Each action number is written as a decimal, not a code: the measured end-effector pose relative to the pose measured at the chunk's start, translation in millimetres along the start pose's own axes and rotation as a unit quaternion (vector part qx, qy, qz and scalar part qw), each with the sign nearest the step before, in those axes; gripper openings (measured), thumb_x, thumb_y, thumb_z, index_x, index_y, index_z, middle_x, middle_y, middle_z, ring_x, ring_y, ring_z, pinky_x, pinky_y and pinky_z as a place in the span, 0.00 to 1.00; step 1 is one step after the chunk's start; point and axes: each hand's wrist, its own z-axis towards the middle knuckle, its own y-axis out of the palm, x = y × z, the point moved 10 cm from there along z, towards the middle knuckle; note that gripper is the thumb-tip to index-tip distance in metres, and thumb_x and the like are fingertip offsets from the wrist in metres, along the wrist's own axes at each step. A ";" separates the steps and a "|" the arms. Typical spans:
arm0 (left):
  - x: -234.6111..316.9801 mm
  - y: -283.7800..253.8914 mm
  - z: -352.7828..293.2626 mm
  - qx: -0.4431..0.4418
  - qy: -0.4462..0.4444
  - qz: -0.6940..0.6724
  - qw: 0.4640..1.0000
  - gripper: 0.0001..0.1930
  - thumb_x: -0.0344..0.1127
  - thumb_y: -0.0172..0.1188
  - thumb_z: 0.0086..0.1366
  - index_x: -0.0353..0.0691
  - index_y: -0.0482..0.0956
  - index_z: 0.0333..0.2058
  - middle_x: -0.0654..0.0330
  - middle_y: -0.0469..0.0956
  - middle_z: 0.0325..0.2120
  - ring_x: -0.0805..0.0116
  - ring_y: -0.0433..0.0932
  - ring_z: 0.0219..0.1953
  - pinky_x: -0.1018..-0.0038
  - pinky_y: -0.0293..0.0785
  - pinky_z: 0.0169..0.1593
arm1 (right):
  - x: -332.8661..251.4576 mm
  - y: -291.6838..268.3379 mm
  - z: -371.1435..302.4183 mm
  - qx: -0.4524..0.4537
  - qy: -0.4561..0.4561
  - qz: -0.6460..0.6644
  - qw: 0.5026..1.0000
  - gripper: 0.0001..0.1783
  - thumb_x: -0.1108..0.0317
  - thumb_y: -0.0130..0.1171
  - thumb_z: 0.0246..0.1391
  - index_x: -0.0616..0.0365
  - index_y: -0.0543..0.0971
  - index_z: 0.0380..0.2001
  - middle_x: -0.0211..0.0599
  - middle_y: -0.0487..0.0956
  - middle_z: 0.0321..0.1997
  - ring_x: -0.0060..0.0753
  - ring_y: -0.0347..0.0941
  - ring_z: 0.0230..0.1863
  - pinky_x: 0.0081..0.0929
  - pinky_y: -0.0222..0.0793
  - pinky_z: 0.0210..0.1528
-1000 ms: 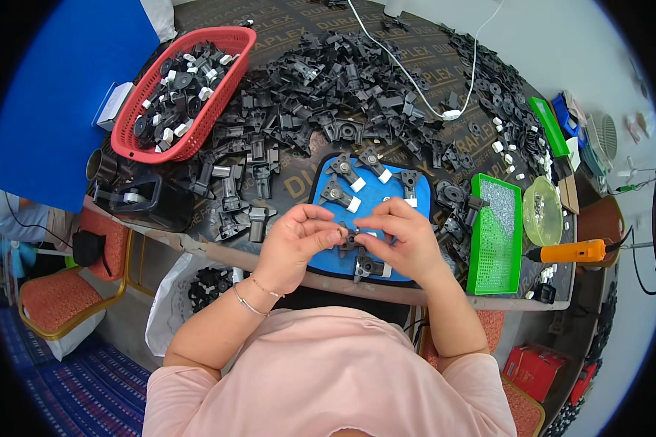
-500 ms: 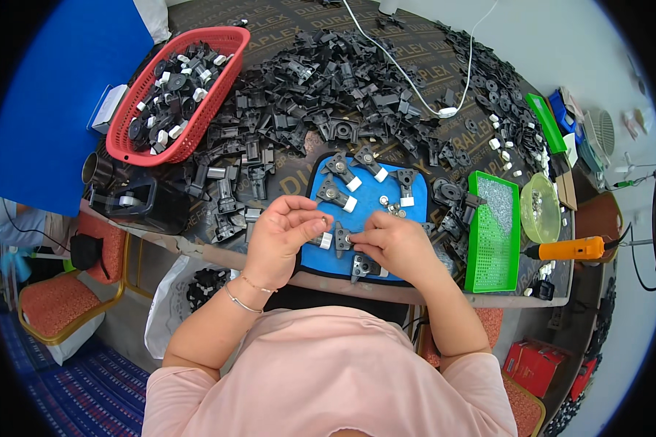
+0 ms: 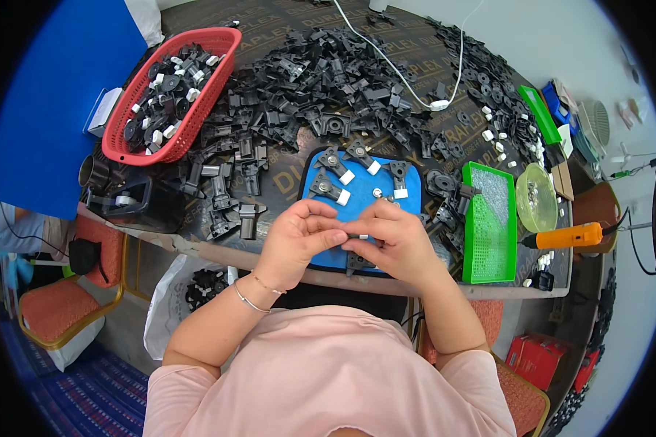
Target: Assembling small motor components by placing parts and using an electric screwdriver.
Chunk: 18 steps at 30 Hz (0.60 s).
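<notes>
Holding one small black plastic part (image 3: 358,237) between both hands, we sat at the dark brown worktable (image 3: 284,191) heaped with black plastic parts (image 3: 328,65).

Largest down: the red oval plastic basket (image 3: 169,93), the blue rectangular mat (image 3: 363,191), then our left hand (image 3: 299,240) and right hand (image 3: 395,244), fingertips pinched shut on the part just above the mat's near edge.

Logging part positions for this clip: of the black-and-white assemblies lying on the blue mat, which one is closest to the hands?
The assembly on the blue mat's left side, just above the left hand. The other two lie farther up or to the right.
</notes>
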 end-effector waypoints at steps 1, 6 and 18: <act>-1.9 6.9 -0.1 -0.017 -0.012 -0.001 1.000 0.15 0.21 0.60 0.57 0.34 0.69 0.43 0.55 0.79 0.35 0.70 0.79 0.38 0.77 0.75 0.44 | -0.8 -2.0 -2.3 0.017 -0.024 -0.007 1.000 0.13 0.73 0.71 0.38 0.54 0.83 0.32 0.31 0.74 0.26 0.26 0.72 0.26 0.21 0.67 0.24; -7.8 16.4 -2.8 -0.029 -0.018 0.015 0.999 0.16 0.22 0.61 0.57 0.35 0.69 0.43 0.54 0.79 0.37 0.70 0.79 0.39 0.76 0.74 0.46 | -0.2 -12.4 -20.9 0.060 -0.054 -0.025 0.996 0.12 0.74 0.71 0.37 0.54 0.83 0.30 0.31 0.74 0.25 0.25 0.72 0.25 0.21 0.67 0.23; 2.6 -0.1 -11.3 0.015 0.060 0.100 0.993 0.15 0.22 0.60 0.58 0.36 0.68 0.44 0.57 0.78 0.36 0.72 0.76 0.41 0.76 0.72 0.48 | 9.0 18.8 -57.5 -0.025 -0.097 -0.250 0.963 0.05 0.70 0.60 0.40 0.50 0.80 0.26 0.27 0.71 0.24 0.30 0.72 0.25 0.27 0.69 0.25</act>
